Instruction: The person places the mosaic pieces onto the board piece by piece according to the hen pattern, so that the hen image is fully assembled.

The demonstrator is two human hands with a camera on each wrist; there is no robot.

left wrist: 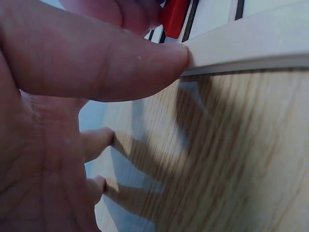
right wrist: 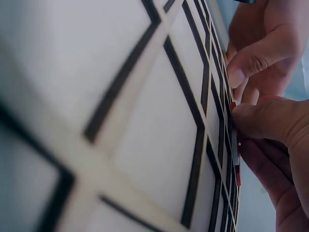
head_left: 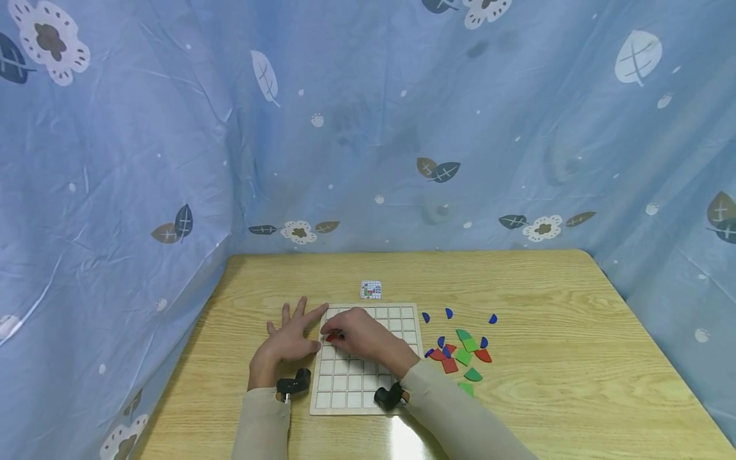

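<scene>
A pale wooden grid board lies on the table. My right hand is over its upper left part and pinches a small red piece between thumb and fingertips, at the leftmost cells. In the left wrist view the red piece appears as a thick block close over the grid lines. Along the board's left side rests my left hand, fingers spread on the table. Its thumb presses against the board's edge, and its index fingertip lies near the top left corner. Fingers hide most of the red piece.
Loose flat pieces lie right of the board: blue half-rounds, red squares, green squares and green quarter-rounds. A small printed pattern card sits behind the board. A blue patterned curtain hangs around the table.
</scene>
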